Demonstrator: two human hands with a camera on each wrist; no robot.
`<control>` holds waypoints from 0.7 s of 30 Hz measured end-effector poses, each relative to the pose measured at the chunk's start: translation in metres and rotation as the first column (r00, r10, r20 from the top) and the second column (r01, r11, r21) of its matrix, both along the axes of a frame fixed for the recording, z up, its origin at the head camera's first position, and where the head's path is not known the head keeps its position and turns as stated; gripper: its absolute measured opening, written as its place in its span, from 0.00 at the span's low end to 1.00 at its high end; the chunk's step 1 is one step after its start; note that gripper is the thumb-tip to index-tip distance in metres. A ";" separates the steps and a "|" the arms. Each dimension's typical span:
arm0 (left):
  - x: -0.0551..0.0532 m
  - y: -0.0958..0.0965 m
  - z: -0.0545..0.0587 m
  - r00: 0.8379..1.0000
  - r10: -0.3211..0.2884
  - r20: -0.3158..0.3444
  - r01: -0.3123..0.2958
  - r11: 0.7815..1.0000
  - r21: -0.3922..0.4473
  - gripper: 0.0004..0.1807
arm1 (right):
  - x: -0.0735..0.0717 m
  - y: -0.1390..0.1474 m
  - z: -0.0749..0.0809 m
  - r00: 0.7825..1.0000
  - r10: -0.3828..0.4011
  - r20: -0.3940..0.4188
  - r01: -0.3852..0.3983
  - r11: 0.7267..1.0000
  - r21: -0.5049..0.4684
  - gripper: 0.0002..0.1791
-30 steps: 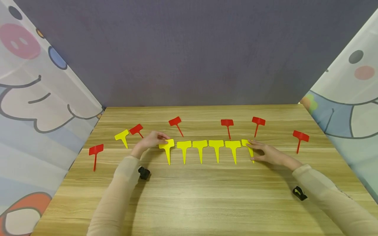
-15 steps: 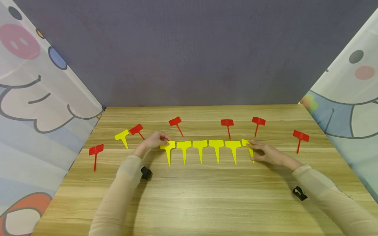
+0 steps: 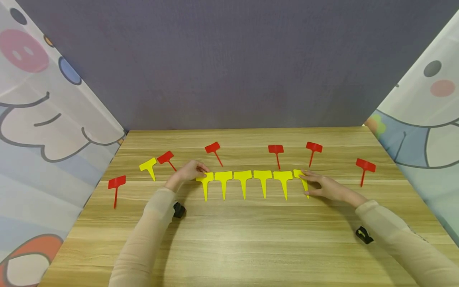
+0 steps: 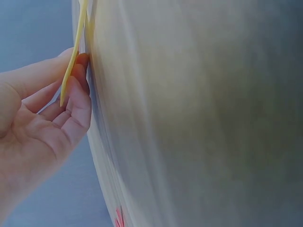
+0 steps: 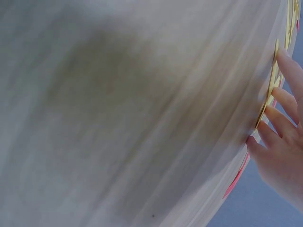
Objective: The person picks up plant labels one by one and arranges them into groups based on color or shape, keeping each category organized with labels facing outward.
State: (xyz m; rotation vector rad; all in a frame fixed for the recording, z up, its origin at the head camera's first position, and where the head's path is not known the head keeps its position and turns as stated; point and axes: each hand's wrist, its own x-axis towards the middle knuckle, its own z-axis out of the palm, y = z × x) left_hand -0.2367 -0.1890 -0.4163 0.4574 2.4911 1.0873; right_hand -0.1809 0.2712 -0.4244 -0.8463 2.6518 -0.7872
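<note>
My left hand [image 3: 191, 170] pinches the head of a T-shaped yellow plant label [image 3: 205, 181] at the left end of a row. In the left wrist view, thumb and fingers close on that label's edge [image 4: 71, 71], close over the tabletop. At the row's right end, my right hand [image 3: 324, 188] rests its extended fingers on another yellow plant label [image 3: 297, 173], covering part of its head. Between the hands lie several more yellow plant labels [image 3: 263, 175], side by side with stems pointing toward me.
A separate yellow label [image 3: 148, 164] lies tilted at the left, beside a red label [image 3: 165, 157]. More red T-shaped labels are scattered behind the row and at both sides, such as one at the right [image 3: 365, 166]. A grey panel [image 3: 244, 67] stands behind the wooden table [image 3: 244, 247].
My left hand has slid slightly right with the left-end yellow plant label, narrowing the gap to its neighbour. The right hand has stayed in place.
</note>
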 end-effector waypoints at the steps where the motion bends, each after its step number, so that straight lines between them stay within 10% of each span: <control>1: 0.000 0.000 0.000 1.000 -0.004 -0.006 0.004 1.000 -0.002 0.10 | 0.000 0.000 0.000 1.000 0.000 0.000 0.000 1.000 0.000 0.35; 21: 0.001 0.015 0.008 0.996 -0.008 -0.088 -0.009 0.981 -0.195 0.07 | -0.001 0.001 -0.001 1.000 -0.001 -0.006 0.001 1.000 -0.008 0.35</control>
